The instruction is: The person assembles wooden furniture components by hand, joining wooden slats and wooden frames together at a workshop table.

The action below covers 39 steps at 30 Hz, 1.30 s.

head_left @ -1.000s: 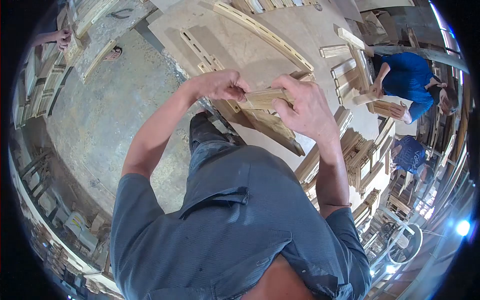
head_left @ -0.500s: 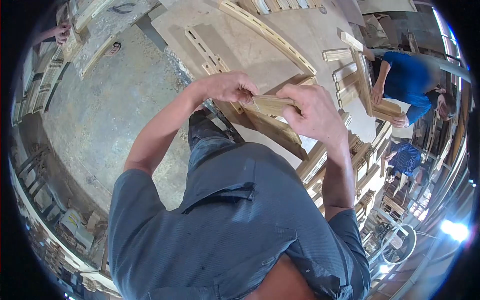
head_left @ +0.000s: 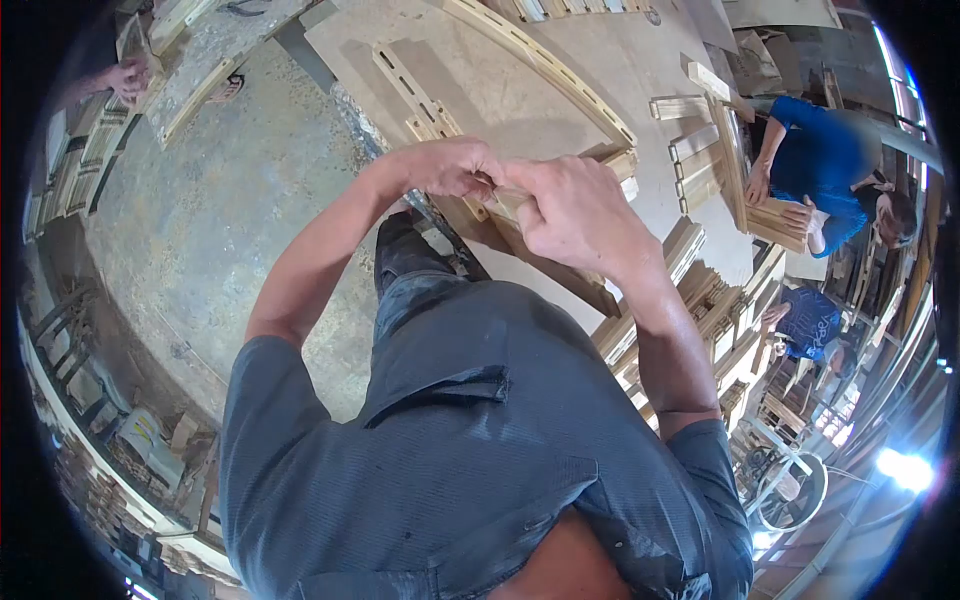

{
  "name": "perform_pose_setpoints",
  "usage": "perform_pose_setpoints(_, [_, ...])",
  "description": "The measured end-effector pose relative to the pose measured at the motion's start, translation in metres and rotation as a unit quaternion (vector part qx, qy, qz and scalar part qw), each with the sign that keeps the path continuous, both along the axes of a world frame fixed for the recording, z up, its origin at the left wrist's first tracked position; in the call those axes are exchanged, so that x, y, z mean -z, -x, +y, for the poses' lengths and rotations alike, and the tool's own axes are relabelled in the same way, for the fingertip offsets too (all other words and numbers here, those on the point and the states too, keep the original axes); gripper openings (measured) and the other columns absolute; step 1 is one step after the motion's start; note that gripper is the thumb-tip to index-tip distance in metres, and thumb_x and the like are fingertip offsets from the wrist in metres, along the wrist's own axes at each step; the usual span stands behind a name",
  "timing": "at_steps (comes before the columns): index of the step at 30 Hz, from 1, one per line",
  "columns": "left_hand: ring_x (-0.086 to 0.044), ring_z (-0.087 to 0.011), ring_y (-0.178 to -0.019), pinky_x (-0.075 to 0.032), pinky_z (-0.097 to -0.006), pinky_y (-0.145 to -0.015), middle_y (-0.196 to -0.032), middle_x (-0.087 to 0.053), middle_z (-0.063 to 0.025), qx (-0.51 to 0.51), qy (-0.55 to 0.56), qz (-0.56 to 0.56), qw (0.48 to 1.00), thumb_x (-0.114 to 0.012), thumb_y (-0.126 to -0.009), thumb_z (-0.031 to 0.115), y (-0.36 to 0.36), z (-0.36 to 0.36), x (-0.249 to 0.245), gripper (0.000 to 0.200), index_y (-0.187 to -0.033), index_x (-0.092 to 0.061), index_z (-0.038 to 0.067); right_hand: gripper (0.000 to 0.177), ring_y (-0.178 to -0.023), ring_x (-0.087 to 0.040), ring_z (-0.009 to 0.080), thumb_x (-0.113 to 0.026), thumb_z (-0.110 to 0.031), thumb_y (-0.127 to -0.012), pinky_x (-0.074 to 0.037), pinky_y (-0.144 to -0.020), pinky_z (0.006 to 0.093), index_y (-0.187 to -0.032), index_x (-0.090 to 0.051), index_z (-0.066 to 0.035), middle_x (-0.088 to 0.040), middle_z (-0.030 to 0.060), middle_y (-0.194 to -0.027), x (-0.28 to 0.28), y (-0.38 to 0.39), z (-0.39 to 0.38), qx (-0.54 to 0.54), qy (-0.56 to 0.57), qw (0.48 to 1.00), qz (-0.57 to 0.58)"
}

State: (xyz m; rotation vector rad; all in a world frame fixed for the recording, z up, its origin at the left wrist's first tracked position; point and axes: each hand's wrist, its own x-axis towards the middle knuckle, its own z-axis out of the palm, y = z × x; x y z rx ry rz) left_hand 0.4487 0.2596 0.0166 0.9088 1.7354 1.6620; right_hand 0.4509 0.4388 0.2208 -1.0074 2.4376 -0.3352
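Note:
My left hand (head_left: 455, 168) is closed, its fingertips pinched on the end of a pale wooden slat (head_left: 508, 203). Right up against it is my right hand (head_left: 580, 212), thumb and fingers closed round the same slat. Between them the hands cover most of the slat, so its full length is hidden. Just beneath, a wider wooden board (head_left: 590, 290) slants down over the edge of the worktable (head_left: 540, 145). Beyond my left hand lies a slotted wooden strip (head_left: 405, 85) with shorter pieces by its end.
A long slotted rail (head_left: 545, 65) crosses the worktable. To the right, a person in a blue top (head_left: 815, 150) handles a wooden frame (head_left: 727, 160). Stacked wooden parts (head_left: 710, 310) stand below. At upper left, another person's hand (head_left: 128, 78) shows above the concrete floor (head_left: 240, 210).
My right hand has slid left along the slat until it meets my left hand, covering more of the wood. The blue-clad person's lower hand has shifted on the wood.

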Motion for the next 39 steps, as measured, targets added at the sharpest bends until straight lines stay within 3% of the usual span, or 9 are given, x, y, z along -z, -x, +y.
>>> perform_pose_setpoints(2, [-0.070, -0.0244, -0.090, -0.054, -0.0342, -0.083, -0.102, -0.076, -0.0154, 0.008, 0.013, -0.034, 0.999, -0.069, -0.084, -0.003, -0.002, -0.002, -0.011, 0.035, -0.120, -0.070, -0.002, 0.032, -0.069, -0.068, 0.0369, -0.062, -0.021, -0.085, -0.052, -0.066, 0.0460, -0.113, -0.072, -0.009, -0.069, 0.0187, -0.075, 0.001, 0.007, 0.006, 0.008, 0.002, 1.000, -0.009])
perform_pose_setpoints(6, [-0.072, -0.0258, -0.105, -0.053, -0.0359, -0.096, -0.111, -0.076, -0.0148, -0.152, 0.078, 0.090, 0.981, -0.071, -0.082, -0.007, -0.026, -0.012, -0.014, 0.042, -0.123, -0.070, 0.000, 0.058, -0.072, -0.067, 0.0178, -0.064, -0.052, -0.095, -0.049, -0.062, 0.0324, -0.112, -0.070, 0.003, -0.071, 0.0078, -0.084, 0.025, 0.055, 0.080, 0.356, 0.162, 0.879, -0.273])
perform_pose_setpoints(8, [-0.072, -0.0234, -0.106, -0.054, -0.0354, -0.097, -0.113, -0.076, -0.0129, -0.241, 0.072, 0.036, 0.967, -0.072, -0.084, -0.008, -0.045, -0.025, -0.029, 0.040, -0.124, -0.070, 0.000, 0.064, -0.074, -0.068, 0.0204, -0.067, -0.055, -0.092, -0.050, -0.062, 0.0308, -0.120, -0.068, 0.003, -0.072, 0.0114, -0.086, 0.083, 0.077, 0.149, 0.420, 0.147, 0.895, -0.026])
perform_pose_setpoints(13, [-0.072, -0.0211, -0.104, -0.056, -0.0355, -0.091, -0.112, -0.077, -0.0134, -0.367, 0.076, -0.074, 0.924, -0.074, -0.088, -0.001, -0.074, -0.042, -0.014, 0.031, -0.119, -0.071, -0.002, 0.102, -0.089, -0.071, 0.0285, -0.078, -0.069, -0.073, -0.057, -0.069, 0.0364, -0.138, -0.057, 0.007, -0.069, 0.0233, -0.113, 0.249, 0.071, 0.261, 0.505, -0.008, 0.847, 0.164])
perform_pose_setpoints(18, [-0.072, -0.0175, -0.099, -0.056, -0.0334, -0.088, -0.107, -0.077, -0.0100, -0.376, 0.078, -0.111, 0.917, -0.073, -0.092, 0.002, -0.071, -0.036, -0.023, 0.025, -0.117, -0.074, -0.001, 0.114, -0.131, -0.054, 0.0441, -0.083, -0.066, -0.063, -0.048, -0.108, 0.0493, -0.139, -0.051, 0.012, -0.052, 0.0360, -0.141, 0.215, 0.071, 0.217, 0.570, -0.054, 0.820, -0.013])
perform_pose_setpoints(24, [-0.071, -0.0168, -0.099, -0.055, -0.0330, -0.087, -0.104, -0.078, -0.0086, -0.345, 0.116, -0.054, 0.930, -0.073, -0.090, 0.000, -0.061, -0.014, -0.049, 0.025, -0.116, -0.074, 0.000, 0.063, -0.097, -0.069, 0.0393, -0.082, -0.037, -0.070, -0.057, -0.087, 0.0460, -0.114, -0.066, 0.006, -0.070, 0.0258, -0.108, 0.222, 0.073, 0.258, 0.616, 0.031, 0.778, 0.119])
perform_pose_setpoints(27, [-0.070, -0.0177, -0.100, -0.055, -0.0320, -0.088, -0.106, -0.077, -0.0077, -0.314, 0.132, -0.029, 0.940, -0.073, -0.091, 0.000, -0.056, -0.016, -0.057, 0.025, -0.116, -0.074, 0.001, 0.036, -0.070, -0.064, 0.0154, -0.078, -0.012, -0.072, -0.053, -0.060, 0.0324, -0.104, -0.065, 0.001, -0.069, 0.0100, -0.087, 0.199, 0.070, 0.264, 0.619, 0.281, 0.733, -0.017])
perform_pose_setpoints(31, [-0.070, -0.0201, -0.103, -0.055, -0.0336, -0.090, -0.110, -0.077, -0.0111, -0.290, 0.115, 0.012, 0.950, -0.075, -0.094, 0.009, -0.032, -0.026, -0.058, 0.030, -0.122, -0.072, 0.002, 0.035, -0.080, -0.071, 0.0231, -0.077, -0.009, -0.079, -0.056, -0.070, 0.0341, -0.110, -0.067, 0.004, -0.074, 0.0154, -0.092, 0.091, 0.073, 0.196, 0.417, 0.232, 0.853, 0.212])
perform_pose_setpoints(39, [-0.070, -0.0174, -0.100, -0.055, -0.0328, -0.090, -0.108, -0.076, -0.0146, -0.203, 0.093, 0.052, 0.973, -0.071, -0.099, 0.020, 0.022, -0.023, -0.064, 0.039, -0.131, -0.066, -0.002, 0.028, -0.081, -0.069, 0.0182, -0.077, -0.012, -0.086, -0.054, -0.075, 0.0314, -0.110, -0.070, 0.001, -0.073, 0.0125, -0.091, -0.003, 0.029, 0.034, 0.240, 0.338, 0.901, 0.126])
